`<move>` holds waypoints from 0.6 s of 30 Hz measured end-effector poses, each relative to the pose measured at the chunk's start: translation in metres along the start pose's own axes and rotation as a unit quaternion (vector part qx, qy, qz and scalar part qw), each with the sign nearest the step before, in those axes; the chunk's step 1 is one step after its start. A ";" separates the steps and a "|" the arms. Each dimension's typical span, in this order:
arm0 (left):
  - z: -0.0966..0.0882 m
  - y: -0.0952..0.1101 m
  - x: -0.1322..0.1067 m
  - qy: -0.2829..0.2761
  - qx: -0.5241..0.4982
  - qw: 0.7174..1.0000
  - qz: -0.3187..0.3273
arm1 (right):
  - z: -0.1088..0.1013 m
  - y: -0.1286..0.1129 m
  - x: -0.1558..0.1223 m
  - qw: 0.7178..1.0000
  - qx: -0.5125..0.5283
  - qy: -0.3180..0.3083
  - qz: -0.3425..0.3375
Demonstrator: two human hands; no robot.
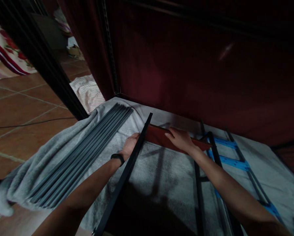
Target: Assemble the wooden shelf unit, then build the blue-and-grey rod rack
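Note:
A long reddish-brown board (159, 137) lies across a grey towel (159, 170) on the floor. My right hand (180, 138) rests on top of the board, fingers curled over its far edge. My left hand (130, 144), with a black band on the wrist, grips the board's left end right beside a black metal bar (127, 170) that runs diagonally over the towel. The bar hides part of the left fingers.
A bundle of several grey rods (83, 154) lies on the towel's left side. A black frame with blue straps (225, 160) lies at the right. A dark red curtain (198, 65) hangs behind. Tiled floor (21, 111) and a black post (46, 62) are at the left.

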State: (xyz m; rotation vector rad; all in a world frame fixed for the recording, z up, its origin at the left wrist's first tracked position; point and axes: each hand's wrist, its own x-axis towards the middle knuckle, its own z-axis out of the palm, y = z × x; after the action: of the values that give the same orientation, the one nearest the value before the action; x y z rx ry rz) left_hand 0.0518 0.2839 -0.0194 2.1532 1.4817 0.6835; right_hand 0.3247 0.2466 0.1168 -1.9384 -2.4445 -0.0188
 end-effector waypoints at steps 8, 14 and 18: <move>0.002 -0.010 0.005 -0.025 0.045 0.997 0.053 | -0.007 -0.003 -0.001 1.000 0.014 -0.022 0.012; 0.012 -0.024 0.008 -0.011 0.062 0.996 0.059 | -0.013 -0.003 -0.002 0.999 0.025 -0.026 0.000; 0.015 -0.031 0.011 -0.010 0.048 0.996 0.072 | -0.016 -0.002 -0.002 0.999 0.032 -0.029 0.004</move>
State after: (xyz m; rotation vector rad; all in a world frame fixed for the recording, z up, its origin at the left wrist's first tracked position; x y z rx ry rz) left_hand 0.0417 0.3036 -0.0481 2.3514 1.3851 0.6487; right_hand 0.3231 0.2434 0.1324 -1.9502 -2.4395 0.1150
